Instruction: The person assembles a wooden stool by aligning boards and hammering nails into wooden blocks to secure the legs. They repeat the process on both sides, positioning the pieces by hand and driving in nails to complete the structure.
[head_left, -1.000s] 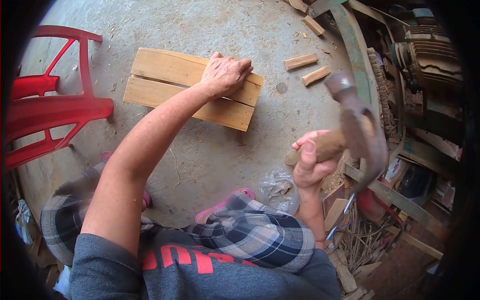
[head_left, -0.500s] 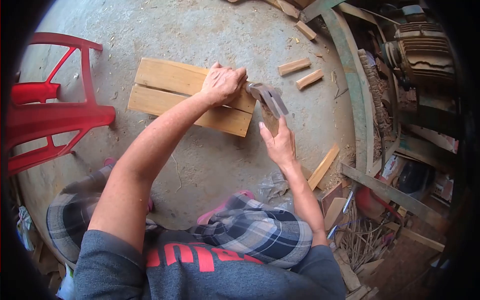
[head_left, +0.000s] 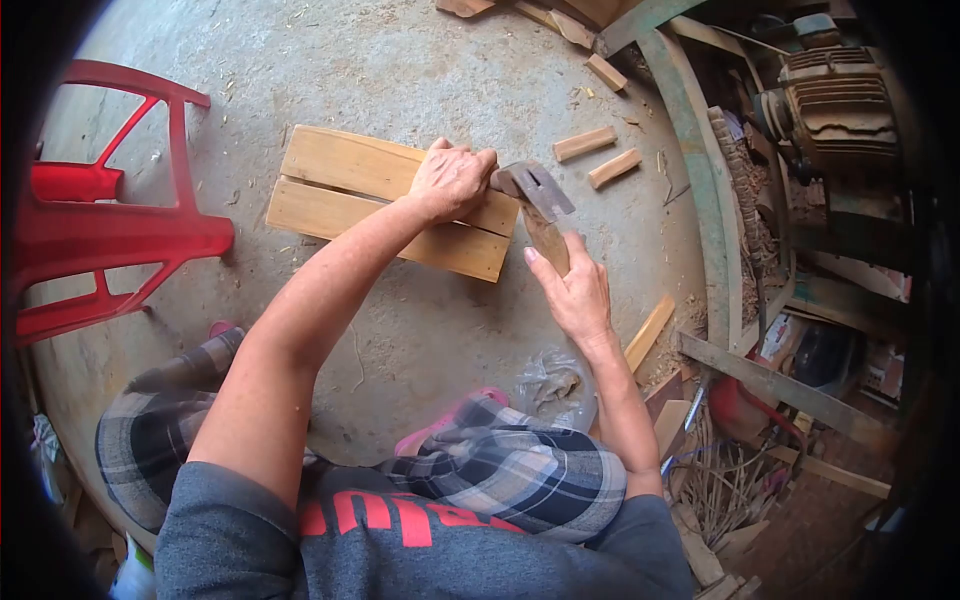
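A slatted wooden piece (head_left: 345,163), made of two light boards with a narrow gap, sits on the concrete floor in front of me. My left hand (head_left: 453,182) lies over its right part, fingers curled and closed at the right end; the fingertips are hidden. In my right hand (head_left: 578,292) is the wooden handle of a claw hammer (head_left: 537,190), fingers wrapped round it. The hammer's striking face is right at the end of the boards, close beside my left fingers, and its claw points away to the right.
Two short wood blocks (head_left: 599,156) lie beyond the hammer, and a longer strip (head_left: 650,332) lies nearer. On the left stands a red plastic chair (head_left: 130,235). A metal frame (head_left: 705,200) with a motor (head_left: 840,105) borders the right. A clear plastic bag (head_left: 556,385) lies by my knee.
The hammer head has swung slightly, its claw now turned more to the right. The boards, chair and floor have shifted a little in view; my left hand keeps its place on the boards.
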